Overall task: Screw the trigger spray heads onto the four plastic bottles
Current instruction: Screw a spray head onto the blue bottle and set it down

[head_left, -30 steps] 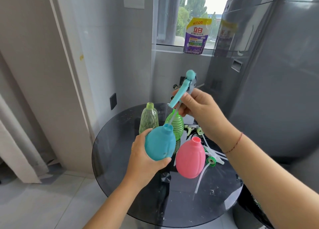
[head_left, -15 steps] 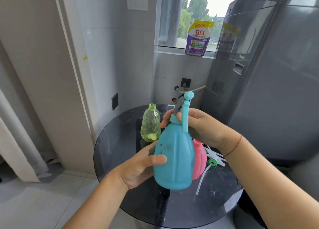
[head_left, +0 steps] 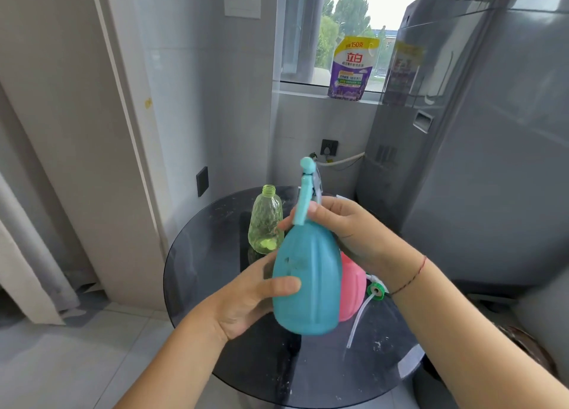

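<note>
I hold a blue bottle (head_left: 306, 282) upright above the round dark glass table (head_left: 209, 248). My left hand (head_left: 249, 297) grips its lower body from the left. My right hand (head_left: 348, 233) is closed around the bottle's neck and the base of the blue trigger spray head (head_left: 306, 190), which sits on the neck and points up. A pink bottle (head_left: 351, 288) stands on the table just behind the blue one, mostly hidden. A clear green bottle (head_left: 266, 220) without a head stands farther back. A loose green-collared spray head with a white tube (head_left: 374, 294) lies at the right.
A grey washing machine (head_left: 480, 150) stands close on the right. A purple detergent pouch (head_left: 352, 68) sits on the window sill. The wall with a dark socket (head_left: 202, 180) is at the left. A hose runs along the back wall behind the table.
The blue bottle came upright from its tilt and rose closer to me. The blue spray head went from held above the opening to seated on the neck, my right hand closing around it.
</note>
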